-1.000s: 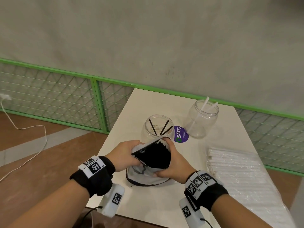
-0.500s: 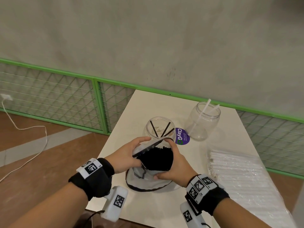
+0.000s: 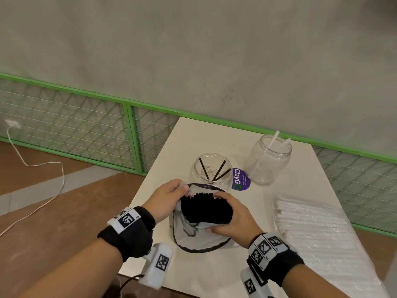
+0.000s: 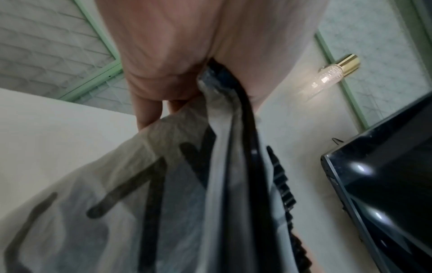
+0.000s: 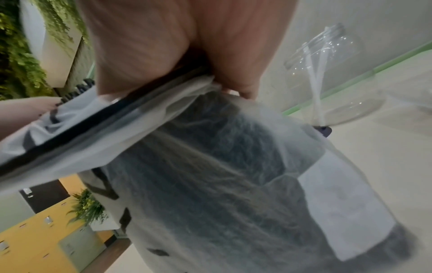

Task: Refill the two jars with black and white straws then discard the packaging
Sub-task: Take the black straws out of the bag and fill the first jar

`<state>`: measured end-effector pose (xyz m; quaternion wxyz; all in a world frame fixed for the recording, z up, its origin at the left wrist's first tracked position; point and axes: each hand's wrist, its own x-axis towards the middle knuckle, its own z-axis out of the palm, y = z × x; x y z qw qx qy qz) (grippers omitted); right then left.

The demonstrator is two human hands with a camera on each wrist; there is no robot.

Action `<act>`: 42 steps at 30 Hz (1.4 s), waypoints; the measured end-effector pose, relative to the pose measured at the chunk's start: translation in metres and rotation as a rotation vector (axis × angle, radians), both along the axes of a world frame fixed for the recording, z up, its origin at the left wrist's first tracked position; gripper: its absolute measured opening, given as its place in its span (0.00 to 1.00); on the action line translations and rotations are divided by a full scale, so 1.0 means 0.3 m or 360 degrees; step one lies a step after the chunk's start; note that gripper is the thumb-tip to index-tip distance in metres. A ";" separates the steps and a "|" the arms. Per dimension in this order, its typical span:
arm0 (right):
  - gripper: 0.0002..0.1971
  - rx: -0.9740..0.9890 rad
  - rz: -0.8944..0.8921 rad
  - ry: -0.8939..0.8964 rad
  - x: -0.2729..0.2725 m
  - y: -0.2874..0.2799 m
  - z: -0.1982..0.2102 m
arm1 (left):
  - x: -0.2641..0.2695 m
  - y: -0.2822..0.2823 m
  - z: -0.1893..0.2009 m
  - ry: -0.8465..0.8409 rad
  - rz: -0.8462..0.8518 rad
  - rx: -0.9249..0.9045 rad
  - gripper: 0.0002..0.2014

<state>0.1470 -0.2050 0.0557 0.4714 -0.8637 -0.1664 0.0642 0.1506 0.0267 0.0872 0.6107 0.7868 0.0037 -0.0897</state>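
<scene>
Head view, left to right: the left hand pinches the rim of the translucent bag, fingers curled on the film. The bag stands on the surface with its mouth pulled open. The black straws stand bundled inside, ends exposed at the mouth. The right hand wraps around the bundle through the bag wall, fingers curled over the straw tops and thumb on the film below.

Just behind the bag stands the jar with three black straws. To its right are a purple sticker and the jar with white straws. The sealed pack of white straws lies at the right edge.

Step in hand, as judged: extracting the black bundle from its packaging. The next move calls for a firm grip on the bundle while the left hand strips the bag down, then transfer into the near jar.
</scene>
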 end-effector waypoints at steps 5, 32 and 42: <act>0.42 -0.0047 0.0030 0.0019 0.010 -0.012 0.006 | 0.008 0.005 0.008 0.0314 0.0089 -0.0338 0.10; 0.47 -0.0068 0.0088 0.0055 0.013 -0.001 -0.035 | -0.047 0.039 0.000 0.0169 0.0284 0.0017 0.06; 0.43 -0.0058 0.0140 0.0097 0.020 0.004 -0.050 | -0.047 0.022 -0.042 0.0610 0.0313 -0.0045 0.10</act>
